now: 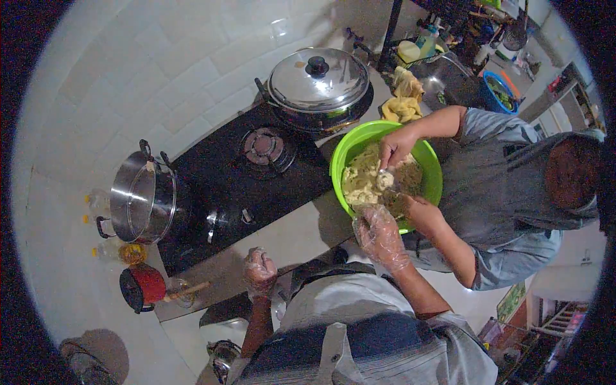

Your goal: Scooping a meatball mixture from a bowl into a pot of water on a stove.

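Observation:
A green plastic basin (339,185) holds a pale, lumpy dough-like mixture (358,180). My right hand (380,237), in a clear plastic glove, is at the basin's near rim; whether its fingers grip anything is unclear. My left hand (260,269), gloved too, is curled above the counter's edge, its palm side hidden. Across the basin a co-worker's one hand (398,146) has a metal spoon (385,178) with a lump of the mixture, while the co-worker's other hand (423,216) is low over the mixture, close to my right hand.
On the black gas hob (226,187) stand a lidded steel pan (317,86) and an open steel pot (144,197). Beside it are a red pot (147,285), oil bottles (132,253) and a wooden handle (192,290). Yellow cloths (402,109) lie near the sink (435,79). The co-worker stands at the right.

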A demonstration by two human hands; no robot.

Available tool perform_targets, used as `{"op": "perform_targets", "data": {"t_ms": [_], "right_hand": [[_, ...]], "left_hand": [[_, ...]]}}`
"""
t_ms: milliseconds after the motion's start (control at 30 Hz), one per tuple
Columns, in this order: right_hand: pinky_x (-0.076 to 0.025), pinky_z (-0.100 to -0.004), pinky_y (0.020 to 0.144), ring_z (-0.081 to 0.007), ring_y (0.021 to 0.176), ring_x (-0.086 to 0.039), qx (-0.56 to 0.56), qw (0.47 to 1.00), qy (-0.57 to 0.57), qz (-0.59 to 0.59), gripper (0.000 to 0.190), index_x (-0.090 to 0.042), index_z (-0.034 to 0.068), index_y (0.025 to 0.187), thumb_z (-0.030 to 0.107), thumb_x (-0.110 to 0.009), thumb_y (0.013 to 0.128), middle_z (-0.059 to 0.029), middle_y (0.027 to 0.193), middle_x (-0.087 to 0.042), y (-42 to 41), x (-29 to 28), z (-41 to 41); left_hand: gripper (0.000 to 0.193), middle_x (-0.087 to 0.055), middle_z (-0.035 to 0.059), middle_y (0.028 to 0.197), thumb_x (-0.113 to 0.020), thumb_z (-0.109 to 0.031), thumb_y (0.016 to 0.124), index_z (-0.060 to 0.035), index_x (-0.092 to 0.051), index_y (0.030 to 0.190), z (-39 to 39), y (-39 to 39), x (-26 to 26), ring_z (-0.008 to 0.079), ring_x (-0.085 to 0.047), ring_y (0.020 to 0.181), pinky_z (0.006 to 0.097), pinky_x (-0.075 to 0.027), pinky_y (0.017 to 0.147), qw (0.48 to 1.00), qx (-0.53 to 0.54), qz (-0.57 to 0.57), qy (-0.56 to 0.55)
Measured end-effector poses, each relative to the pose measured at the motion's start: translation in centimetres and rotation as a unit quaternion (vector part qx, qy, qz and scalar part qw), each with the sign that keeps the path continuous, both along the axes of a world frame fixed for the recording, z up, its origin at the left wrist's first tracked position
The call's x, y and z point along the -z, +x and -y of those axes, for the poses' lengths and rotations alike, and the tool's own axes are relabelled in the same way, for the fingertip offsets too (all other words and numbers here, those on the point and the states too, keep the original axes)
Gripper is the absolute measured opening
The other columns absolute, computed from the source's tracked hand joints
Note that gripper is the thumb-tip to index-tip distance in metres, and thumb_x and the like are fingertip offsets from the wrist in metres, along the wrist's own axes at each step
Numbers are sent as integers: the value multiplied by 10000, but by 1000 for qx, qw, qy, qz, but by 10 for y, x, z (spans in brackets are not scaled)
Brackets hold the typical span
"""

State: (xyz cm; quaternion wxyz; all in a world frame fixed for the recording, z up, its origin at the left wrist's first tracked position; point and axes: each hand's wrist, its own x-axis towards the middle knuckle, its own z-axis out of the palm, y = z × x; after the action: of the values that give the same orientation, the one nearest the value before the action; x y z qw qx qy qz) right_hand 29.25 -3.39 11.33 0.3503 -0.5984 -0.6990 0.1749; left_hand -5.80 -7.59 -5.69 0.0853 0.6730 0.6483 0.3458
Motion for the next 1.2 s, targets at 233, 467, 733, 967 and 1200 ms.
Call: {"op": "perform_targets", "data": {"t_ms": [233,467,733,967,1200], "right_hand": [[-503,-501,882,-426,974,-618,15,997,68,-44,288,-630,3,1134,69,-689,860,-224,1018,-636,7,11,7],[-431,-511,1040,-434,1218,-529,133,981,121,68,655,-455,-18,1411,183,-771,873,-254,1336,-545,4,-23,-16],[-471,-475,1014,-405,1179,-571,134,989,59,15,572,-553,-3,1342,171,-801,857,-260,1275,-581,-5,-28,-36],[-540,-304,836,-149,979,-643,112,962,-82,-237,389,-625,-3,1258,171,-752,934,-67,1109,-677,30,-2,-42],[-543,-316,885,-175,1050,-644,78,829,-194,-519,389,-596,26,1307,218,-665,977,-94,1202,-653,58,-21,-41]], "left_hand": [[187,-656,207,916,-579,-106,862,-18,-629,1019,0,-1,7,440,-639,802,509,-517,709,1000,-10,-6,1],[187,-661,201,881,-589,-155,881,-40,-626,1024,3,5,3,435,-649,772,511,-520,678,999,-40,-2,-21],[211,-661,177,795,-613,-199,863,-85,-641,1038,6,4,-5,403,-645,684,508,-523,632,998,-50,-28,-40],[228,-647,160,742,-636,-205,804,-98,-664,1004,7,5,-7,385,-637,643,515,-513,592,996,-73,-42,19],[250,-652,162,751,-656,-207,796,-107,-673,1024,0,0,-18,379,-645,652,512,-525,609,996,-44,-78,24]]}}
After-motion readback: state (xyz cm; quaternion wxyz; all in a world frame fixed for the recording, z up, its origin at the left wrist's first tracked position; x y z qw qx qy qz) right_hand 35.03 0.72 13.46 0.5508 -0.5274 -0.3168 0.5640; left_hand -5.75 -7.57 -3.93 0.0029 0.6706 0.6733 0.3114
